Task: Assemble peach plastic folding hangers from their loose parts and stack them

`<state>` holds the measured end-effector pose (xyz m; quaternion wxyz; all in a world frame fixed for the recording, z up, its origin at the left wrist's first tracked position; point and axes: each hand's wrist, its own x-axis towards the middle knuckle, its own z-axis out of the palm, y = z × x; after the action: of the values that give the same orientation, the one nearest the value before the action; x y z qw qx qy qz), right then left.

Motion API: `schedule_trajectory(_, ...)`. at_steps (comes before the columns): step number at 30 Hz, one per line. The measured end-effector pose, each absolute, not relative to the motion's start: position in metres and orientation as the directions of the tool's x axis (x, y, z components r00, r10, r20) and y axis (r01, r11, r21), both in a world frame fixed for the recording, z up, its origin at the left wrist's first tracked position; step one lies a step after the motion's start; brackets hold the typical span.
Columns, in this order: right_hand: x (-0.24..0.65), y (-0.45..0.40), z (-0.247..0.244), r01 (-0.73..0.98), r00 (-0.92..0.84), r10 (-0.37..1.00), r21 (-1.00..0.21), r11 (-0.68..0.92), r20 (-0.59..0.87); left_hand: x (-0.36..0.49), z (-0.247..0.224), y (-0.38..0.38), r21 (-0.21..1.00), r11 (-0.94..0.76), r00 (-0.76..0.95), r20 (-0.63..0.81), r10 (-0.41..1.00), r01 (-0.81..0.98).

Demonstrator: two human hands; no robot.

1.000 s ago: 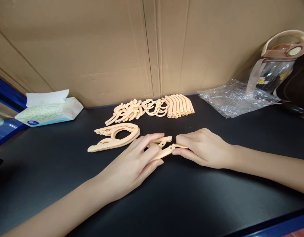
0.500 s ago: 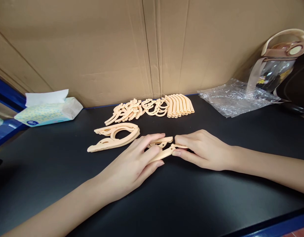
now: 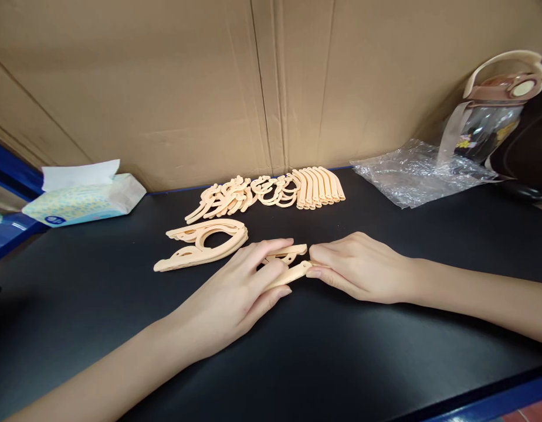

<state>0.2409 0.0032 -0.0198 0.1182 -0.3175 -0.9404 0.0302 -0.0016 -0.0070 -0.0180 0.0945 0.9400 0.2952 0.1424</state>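
Observation:
My left hand (image 3: 253,281) is closed round a beige plastic piece (image 3: 292,274) with a small hole near its right end; its fingers cover most of that piece. My right hand (image 3: 363,266) pinches a thin beige part (image 3: 319,265) that meets the right end of the held piece; most of this part is hidden under the fingers. Left of my left hand, a stack of folded beige frames (image 3: 205,253) lies flat. Farther back are a heap of curved beige hooks (image 3: 231,196), some ring-like pieces (image 3: 277,191) and a neat row of beige arms (image 3: 319,187).
A tissue pack (image 3: 84,196) lies at the back left of the black table (image 3: 297,363). Crumpled clear plastic (image 3: 416,176) is at the back right, beside a bottle (image 3: 486,129) with a beige handle. Brown cardboard (image 3: 165,88) stands along the back edge.
My right hand has moved slightly left, closer to my left hand, and less of the thin part shows between its fingers and the held piece. My left hand keeps its grip.

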Motion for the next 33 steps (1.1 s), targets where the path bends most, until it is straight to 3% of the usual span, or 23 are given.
schedule_trajectory(9,0.2397,0.0005,-0.0222,0.588,-0.788,0.516,0.161,0.793,0.335,0.0,-0.0146,-0.0076,0.25,-0.801,0.784,0.189,0.591,0.544)
schedule_trajectory(13,0.2395,0.0015,-0.0239,0.569,-0.803,0.47,0.235,0.788,0.367,0.0001,-0.0133,-0.0081,0.256,-0.795,0.784,0.167,0.597,0.551)
schedule_trajectory(18,0.2399,0.0032,-0.0238,0.545,-0.816,0.44,0.241,0.803,0.375,-0.0008,-0.0144,-0.0071,0.235,-0.804,0.79,0.174,0.588,0.546)
schedule_trajectory(23,0.2399,0.0056,-0.0229,0.5,-0.813,0.409,0.137,0.855,0.414,0.0003,-0.015,-0.008,0.232,-0.805,0.781,0.206,0.589,0.546)
schedule_trajectory(26,0.2404,0.0058,-0.0213,0.42,-0.829,0.343,0.086,0.904,0.442,0.001,-0.0141,-0.0092,0.289,-0.771,0.752,0.201,0.628,0.567)
schedule_trajectory(33,0.2406,0.0039,-0.0177,0.321,-0.849,0.237,0.106,0.941,0.472,-0.0021,-0.0102,-0.008,0.439,-0.722,0.741,0.169,0.65,0.534)
